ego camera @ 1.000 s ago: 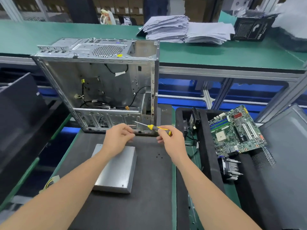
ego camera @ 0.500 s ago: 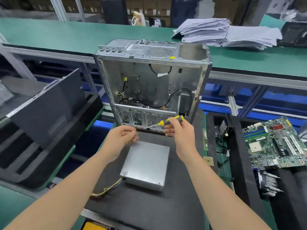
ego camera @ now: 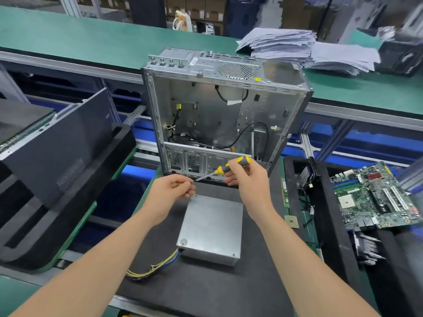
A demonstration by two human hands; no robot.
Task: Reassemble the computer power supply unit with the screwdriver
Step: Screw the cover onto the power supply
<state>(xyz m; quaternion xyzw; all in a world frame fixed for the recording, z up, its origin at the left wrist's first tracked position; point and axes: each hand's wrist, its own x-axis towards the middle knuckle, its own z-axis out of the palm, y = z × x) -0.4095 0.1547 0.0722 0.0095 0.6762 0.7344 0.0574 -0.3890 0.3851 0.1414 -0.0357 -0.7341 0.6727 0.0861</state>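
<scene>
Right hand (ego camera: 248,181) gripping screwdriver (ego camera: 225,168); left hand (ego camera: 174,189) pinched at its tip, contents unseen.
Shaft runs 2-to-8 o'clock; power supply (ego camera: 212,227) lies at 6.

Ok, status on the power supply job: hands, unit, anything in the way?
Right hand grips screwdriver handle, left hand pinches its tip. Power supply unit flat on mat, untouched, outside the open case. Nothing on top of it.

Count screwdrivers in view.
1. The screwdriver is in the right hand, its tip by the left hand, in front of the open case. Others could be hidden from view.
</scene>
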